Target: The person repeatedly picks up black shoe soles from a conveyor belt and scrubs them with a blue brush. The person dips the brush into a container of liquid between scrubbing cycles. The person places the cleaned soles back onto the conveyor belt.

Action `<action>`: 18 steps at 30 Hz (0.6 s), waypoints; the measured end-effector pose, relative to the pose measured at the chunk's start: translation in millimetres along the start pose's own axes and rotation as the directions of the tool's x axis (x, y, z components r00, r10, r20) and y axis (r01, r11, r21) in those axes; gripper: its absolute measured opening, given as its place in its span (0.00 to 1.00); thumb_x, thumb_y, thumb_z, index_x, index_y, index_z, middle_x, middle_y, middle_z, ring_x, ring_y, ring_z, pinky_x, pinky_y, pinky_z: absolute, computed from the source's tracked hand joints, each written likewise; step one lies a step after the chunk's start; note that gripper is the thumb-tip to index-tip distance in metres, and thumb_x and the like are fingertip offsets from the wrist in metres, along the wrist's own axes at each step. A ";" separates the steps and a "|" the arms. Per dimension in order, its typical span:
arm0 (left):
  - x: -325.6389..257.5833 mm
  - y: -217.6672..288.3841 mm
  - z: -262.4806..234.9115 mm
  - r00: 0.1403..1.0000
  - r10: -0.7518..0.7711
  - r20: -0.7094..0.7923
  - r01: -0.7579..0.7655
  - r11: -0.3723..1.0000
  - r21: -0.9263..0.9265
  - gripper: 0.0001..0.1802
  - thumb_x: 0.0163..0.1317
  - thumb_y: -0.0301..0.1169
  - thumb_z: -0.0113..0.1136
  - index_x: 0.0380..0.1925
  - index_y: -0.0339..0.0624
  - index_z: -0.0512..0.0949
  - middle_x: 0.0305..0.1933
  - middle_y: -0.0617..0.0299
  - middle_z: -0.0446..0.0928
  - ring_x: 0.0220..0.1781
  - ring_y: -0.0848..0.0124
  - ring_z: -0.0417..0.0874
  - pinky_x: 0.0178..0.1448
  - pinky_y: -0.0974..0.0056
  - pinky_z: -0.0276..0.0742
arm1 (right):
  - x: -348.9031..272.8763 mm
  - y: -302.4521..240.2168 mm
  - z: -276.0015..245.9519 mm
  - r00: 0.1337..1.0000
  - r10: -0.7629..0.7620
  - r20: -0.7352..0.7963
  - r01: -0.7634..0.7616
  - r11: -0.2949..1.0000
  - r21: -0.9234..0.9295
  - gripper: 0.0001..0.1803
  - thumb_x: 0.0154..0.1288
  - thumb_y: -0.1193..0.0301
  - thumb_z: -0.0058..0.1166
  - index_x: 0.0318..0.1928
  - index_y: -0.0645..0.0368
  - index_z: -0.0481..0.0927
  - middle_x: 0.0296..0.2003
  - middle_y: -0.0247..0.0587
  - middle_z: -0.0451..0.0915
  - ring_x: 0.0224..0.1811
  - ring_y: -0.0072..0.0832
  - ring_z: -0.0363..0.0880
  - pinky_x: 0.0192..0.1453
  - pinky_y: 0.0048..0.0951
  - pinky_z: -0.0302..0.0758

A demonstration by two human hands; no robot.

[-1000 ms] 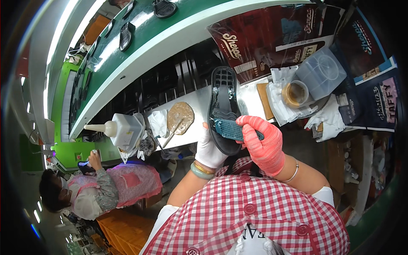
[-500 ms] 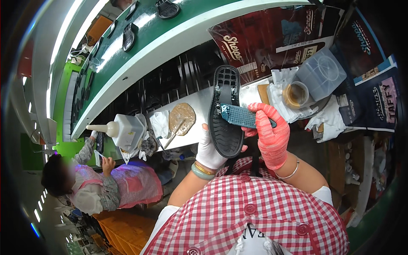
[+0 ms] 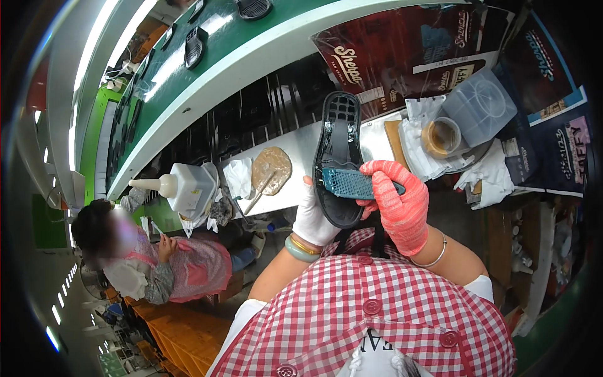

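A black shoe sole with a waffle pattern at its far end stands tilted before me, its inner side facing up. My left hand, in a white glove, grips the sole's near left edge. My right hand, in a coral knit glove, is closed around a flat teal brush with a textured back. The brush lies across the nearer half of the sole, its left end at the sole's left rim. Some of the right fingers are hidden behind the brush and sole.
On the metal bench lie a stick on a brown round lid and a white squeeze bottle. To the right are a cup of amber liquid and a clear plastic container. Beyond runs a green conveyor carrying soles. A co-worker is at left.
The brush has moved nearer to me along the sole, and the sole has turned slightly more upright. The co-worker has shifted posture.
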State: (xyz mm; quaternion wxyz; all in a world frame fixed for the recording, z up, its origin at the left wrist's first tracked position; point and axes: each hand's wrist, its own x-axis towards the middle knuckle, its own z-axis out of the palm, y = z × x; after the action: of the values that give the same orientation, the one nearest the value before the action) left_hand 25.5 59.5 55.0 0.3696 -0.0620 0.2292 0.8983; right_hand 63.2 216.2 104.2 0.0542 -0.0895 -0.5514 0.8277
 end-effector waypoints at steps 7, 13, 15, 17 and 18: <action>-0.6 0.9 1.4 0.995 0.046 -0.092 -0.040 0.997 0.068 0.46 0.52 0.67 0.52 0.61 0.44 0.64 0.58 0.55 0.70 0.56 0.58 0.73 0.56 0.49 0.70 | -5.0 -0.8 -1.0 0.998 -0.053 0.041 0.056 0.996 -0.072 0.09 0.67 0.74 0.46 0.42 0.65 0.78 0.33 0.38 0.79 0.28 0.19 0.79 0.29 0.19 0.77; -0.1 1.3 6.1 0.987 0.120 -0.111 -0.114 0.992 0.060 0.43 0.56 0.65 0.49 0.61 0.43 0.64 0.58 0.55 0.70 0.58 0.59 0.72 0.61 0.52 0.68 | -10.2 -2.4 -4.0 0.994 -0.046 0.103 0.060 0.989 -0.137 0.09 0.66 0.75 0.48 0.42 0.67 0.78 0.33 0.39 0.79 0.28 0.19 0.78 0.30 0.20 0.78; 0.1 3.2 1.5 0.992 0.102 -0.069 -0.098 0.994 0.048 0.42 0.57 0.65 0.48 0.61 0.44 0.64 0.58 0.55 0.71 0.58 0.59 0.72 0.62 0.53 0.68 | -11.8 -1.1 -3.6 0.994 -0.035 0.105 0.049 0.991 -0.127 0.09 0.66 0.75 0.47 0.42 0.67 0.78 0.33 0.39 0.80 0.28 0.19 0.78 0.30 0.20 0.78; -0.1 3.4 -2.8 0.993 0.105 -0.062 -0.102 0.994 0.041 0.42 0.59 0.65 0.45 0.62 0.44 0.63 0.59 0.55 0.69 0.59 0.59 0.71 0.63 0.53 0.67 | -13.2 -1.0 -3.5 0.993 -0.027 0.117 0.041 0.992 -0.122 0.09 0.66 0.76 0.47 0.42 0.67 0.78 0.34 0.39 0.80 0.29 0.19 0.78 0.31 0.20 0.78; -0.3 3.1 -3.8 0.993 0.107 -0.058 -0.105 0.994 0.038 0.42 0.59 0.65 0.44 0.62 0.44 0.62 0.60 0.54 0.69 0.60 0.59 0.71 0.63 0.53 0.66 | -13.8 -1.5 -3.6 0.992 -0.023 0.128 0.038 0.992 -0.122 0.09 0.66 0.76 0.47 0.42 0.67 0.78 0.35 0.39 0.80 0.29 0.19 0.78 0.31 0.20 0.78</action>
State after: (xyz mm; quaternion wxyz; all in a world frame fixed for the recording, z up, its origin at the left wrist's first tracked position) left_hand 23.4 55.7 52.9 0.3154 -0.0703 0.2587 0.9103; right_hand 77.4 217.4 105.5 0.0264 -0.0318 -0.6053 0.7949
